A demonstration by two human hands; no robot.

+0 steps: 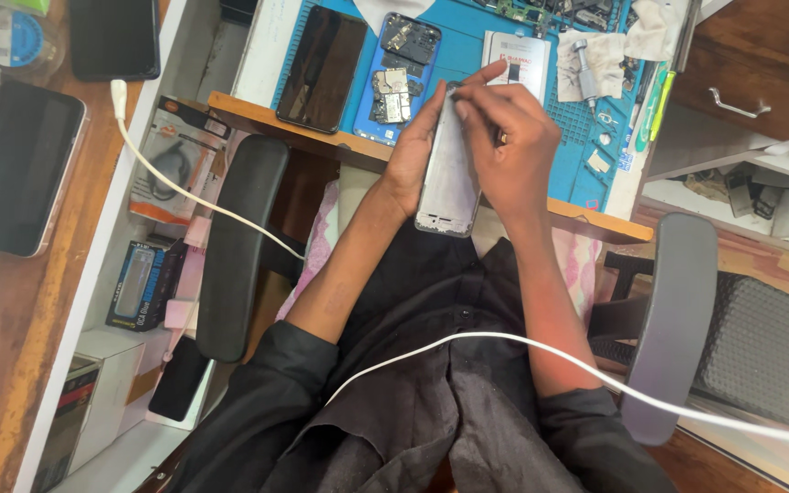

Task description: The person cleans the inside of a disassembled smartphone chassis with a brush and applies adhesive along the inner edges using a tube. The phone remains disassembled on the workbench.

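Both hands (468, 146) grip a flat, silvery metal phone frame (450, 178).

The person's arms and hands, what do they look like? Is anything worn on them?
Both arms are bare from the elbows down, with dark, black-looking sleeves pushed up above the elbows. The left hand and right hand wear no gloves. No watch or bracelet shows on either wrist.

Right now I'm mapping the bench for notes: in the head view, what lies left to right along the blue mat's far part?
Black phone → opened phone with bare boards → white battery pack → cloth with a metal tool.
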